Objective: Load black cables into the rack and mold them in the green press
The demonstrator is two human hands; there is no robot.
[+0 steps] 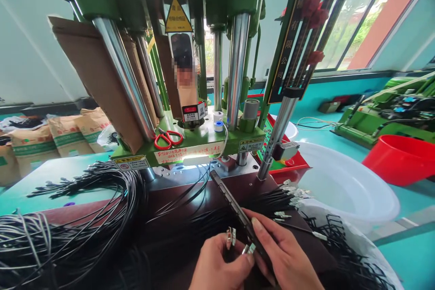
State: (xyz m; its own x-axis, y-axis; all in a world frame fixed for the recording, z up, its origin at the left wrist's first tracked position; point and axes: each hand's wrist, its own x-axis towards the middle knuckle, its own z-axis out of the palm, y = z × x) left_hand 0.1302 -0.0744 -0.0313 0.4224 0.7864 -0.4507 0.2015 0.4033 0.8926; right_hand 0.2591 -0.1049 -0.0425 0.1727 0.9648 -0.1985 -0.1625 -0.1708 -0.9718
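My left hand (pixel 220 263) is closed, pinching small silvery metal connectors (pixel 231 237) between thumb and fingers. My right hand (pixel 285 251) grips a long, dark slotted bar (pixel 233 204), which slants up and away toward the green press. The connectors are right beside the bar's near end; whether they touch it I cannot tell. Beneath the bar, black cables (pixel 210 217) stretch across the dark red tabletop. Their metal plug ends (pixel 294 192) lie bunched to the right of the bar.
A green press (pixel 210 138) with steel columns stands ahead, red-handled scissors (pixel 168 139) on its base. Coiled black cables (pixel 132 190) lie left. At right are black moulded pieces (pixel 350 244), a white tub (pixel 384 199) and a red basin (pixel 401 163).
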